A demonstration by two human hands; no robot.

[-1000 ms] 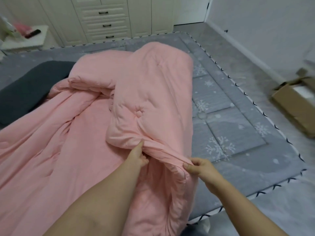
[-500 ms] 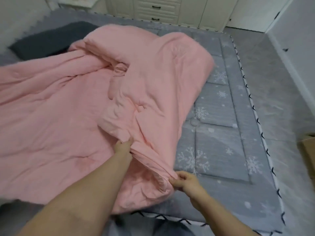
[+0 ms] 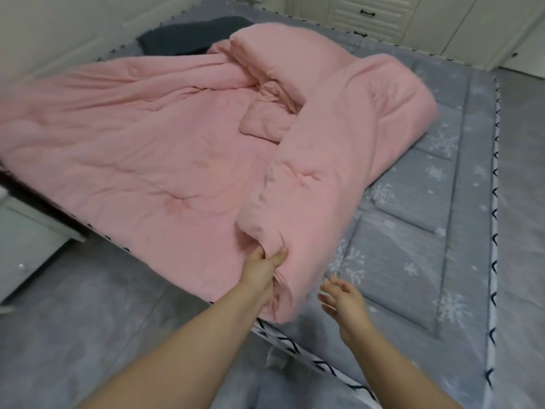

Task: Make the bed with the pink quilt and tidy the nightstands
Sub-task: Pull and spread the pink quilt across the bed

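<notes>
The pink quilt (image 3: 153, 149) lies crumpled across the left half of the bed (image 3: 413, 261), with a thick fold doubled over along its right side. My left hand (image 3: 267, 265) grips the near edge of that fold, fingers curled into the fabric. Just right of the quilt's corner, my right hand (image 3: 342, 299) hovers over the grey snowflake mattress cover with fingers spread, holding nothing. A dark grey pillow (image 3: 188, 36) lies at the head of the bed, partly hidden behind the quilt.
A pale nightstand (image 3: 26, 240) stands at the left, beside the bed's near corner. White drawers and cupboard doors (image 3: 380, 16) line the far wall. Grey floor (image 3: 522, 202) runs along the bed's right side. A grey rug or cloth (image 3: 103, 335) lies below me.
My right hand has let go of the quilt's edge and opened. My left hand has moved along to the near end of the fold. The view has swung left, bringing the nightstand in.
</notes>
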